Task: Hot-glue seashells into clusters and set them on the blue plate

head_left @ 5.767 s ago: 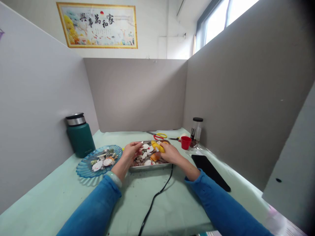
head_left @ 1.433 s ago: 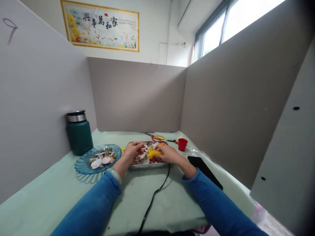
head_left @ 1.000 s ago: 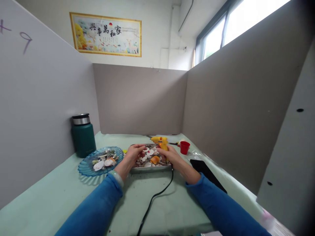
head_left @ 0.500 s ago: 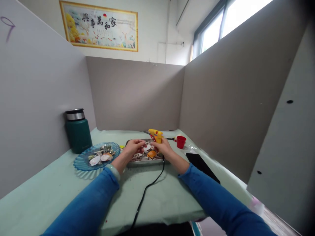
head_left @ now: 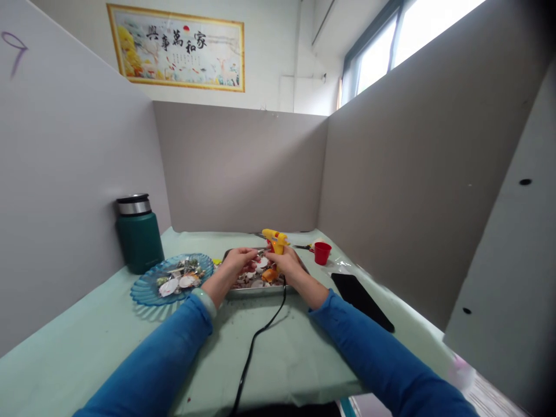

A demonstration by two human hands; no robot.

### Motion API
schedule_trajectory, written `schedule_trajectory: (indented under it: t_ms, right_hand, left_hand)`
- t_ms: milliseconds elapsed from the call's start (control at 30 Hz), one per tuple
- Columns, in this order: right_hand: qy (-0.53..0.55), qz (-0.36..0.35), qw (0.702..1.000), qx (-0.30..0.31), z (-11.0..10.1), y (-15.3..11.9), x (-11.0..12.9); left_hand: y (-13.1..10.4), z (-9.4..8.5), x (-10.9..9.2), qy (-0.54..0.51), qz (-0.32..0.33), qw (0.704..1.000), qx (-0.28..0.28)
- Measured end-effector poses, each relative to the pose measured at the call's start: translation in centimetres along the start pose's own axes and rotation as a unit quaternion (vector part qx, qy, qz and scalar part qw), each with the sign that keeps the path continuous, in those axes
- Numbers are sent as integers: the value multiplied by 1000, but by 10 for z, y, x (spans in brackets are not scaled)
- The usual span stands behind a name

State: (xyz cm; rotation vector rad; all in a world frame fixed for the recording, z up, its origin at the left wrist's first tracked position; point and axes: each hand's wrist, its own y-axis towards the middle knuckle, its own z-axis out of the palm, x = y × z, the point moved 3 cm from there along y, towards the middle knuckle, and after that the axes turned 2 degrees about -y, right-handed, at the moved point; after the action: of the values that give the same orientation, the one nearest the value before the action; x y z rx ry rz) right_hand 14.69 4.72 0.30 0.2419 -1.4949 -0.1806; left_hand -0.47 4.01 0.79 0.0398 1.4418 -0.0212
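Observation:
My right hand (head_left: 287, 263) is wrapped round a yellow glue gun (head_left: 275, 238), whose black cord (head_left: 256, 336) runs down over the table's front edge. Close beside it, my left hand (head_left: 238, 262) is closed in a pinch on something too small to make out. Both hands are over a metal tray (head_left: 256, 293) that holds pale shell-like pieces and an orange piece (head_left: 270, 275). The fingertips of the two hands nearly meet. A bracelet (head_left: 205, 301) circles my left wrist.
A blue glass plate (head_left: 141, 289) with small decorative pieces lies at the left, before a green bottle (head_left: 139, 237). At the right are a red cup (head_left: 322, 253) and a black flat object (head_left: 362, 301). Grey partitions (head_left: 243, 168) enclose the table (head_left: 295, 353).
My right hand has shifted slightly left with the glue gun, and the cord beneath it has moved a little left. The orange piece looks turned. The view has tilted slightly.

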Motion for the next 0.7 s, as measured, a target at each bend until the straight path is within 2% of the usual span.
schedule_trajectory:
  t_ms: [133, 367, 567, 700]
  right_hand:
    - [-15, -13, 1000, -24, -4, -2, -1]
    - [-18, -35, 999, 15, -1, 0, -2]
    - [41, 28, 999, 11, 0, -2, -4]
    - [94, 46, 995, 1, -2, -3, -2]
  left_hand:
    - [-2, 0, 3, 32, 8, 999, 7]
    - [-4, 2, 2, 36, 17, 999, 19]
    - [-1, 1, 5, 65, 40, 997, 29]
    - [-2, 2, 5, 22, 38, 997, 56]
